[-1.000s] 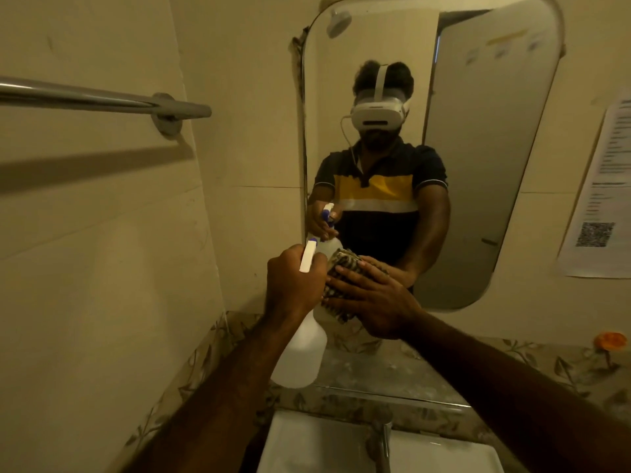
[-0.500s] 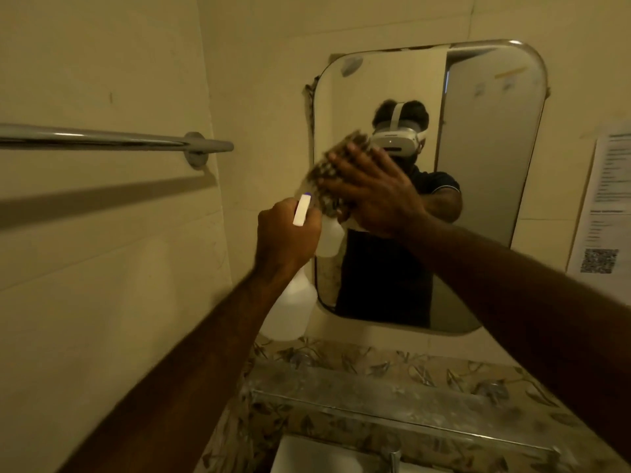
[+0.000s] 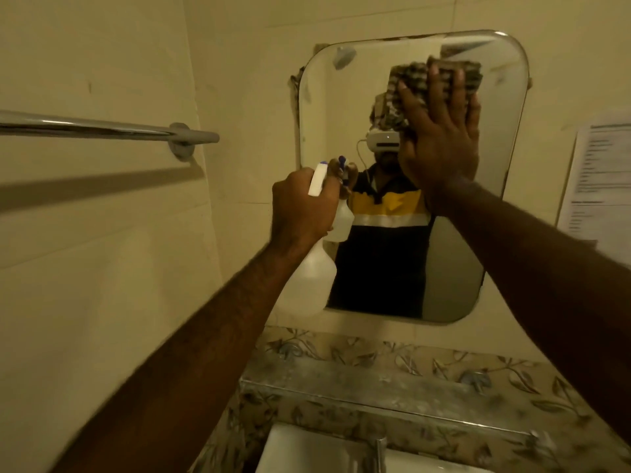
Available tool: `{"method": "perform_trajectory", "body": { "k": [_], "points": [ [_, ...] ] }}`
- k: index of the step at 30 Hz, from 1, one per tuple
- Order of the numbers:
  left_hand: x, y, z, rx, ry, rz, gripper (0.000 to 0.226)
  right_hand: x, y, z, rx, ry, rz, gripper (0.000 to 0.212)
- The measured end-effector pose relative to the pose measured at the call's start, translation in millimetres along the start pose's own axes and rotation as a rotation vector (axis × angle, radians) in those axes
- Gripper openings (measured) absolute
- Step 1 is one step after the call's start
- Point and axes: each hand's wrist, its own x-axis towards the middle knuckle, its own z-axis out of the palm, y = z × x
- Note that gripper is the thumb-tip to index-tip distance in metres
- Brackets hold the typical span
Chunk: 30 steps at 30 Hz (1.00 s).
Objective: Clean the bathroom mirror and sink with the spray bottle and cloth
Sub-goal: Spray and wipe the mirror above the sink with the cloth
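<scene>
Checked cloth [image 3: 440, 81] flattened under open right hand [image 3: 442, 138] on mirror [image 3: 505, 131], left hand [image 3: 300, 208] below-left gripping white spray bottle [image 3: 312, 278], sink [image 3: 307, 448] perhaps beneath.

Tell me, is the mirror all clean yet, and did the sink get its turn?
Not yet. The right hand presses the cloth flat against the top of the mirror, so wiping is underway. The left hand holds the spray bottle, ready. The sink below looks untouched, so it is left.
</scene>
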Motion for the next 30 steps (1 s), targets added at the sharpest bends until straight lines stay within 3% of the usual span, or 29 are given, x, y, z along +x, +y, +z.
{"method": "perform_trajectory", "body": {
  "k": [9, 19, 26, 30],
  "points": [
    [-75.8, -49.1, 36.5, -0.067, -0.176, -0.199, 0.017, -176.5, -3.1, 70.7, -0.017, -0.18, -0.221, 0.068],
    [-139.0, -91.8, 41.6, 0.056, -0.259, -0.335, 0.021, -316.8, -15.6, 105.8, 0.028, -0.461, -0.25, 0.058],
    [-164.8, -114.2, 35.5, 0.053, -0.262, -0.396, 0.02, -320.7, -38.2, 96.2, 0.226, -0.554, -0.019, 0.057],
    [-175.8, -120.8, 24.8, 0.021, -0.28, -0.439, 0.021, -313.7, -69.4, 78.3, 0.646, -0.437, 0.392, 0.051]
  ]
}}
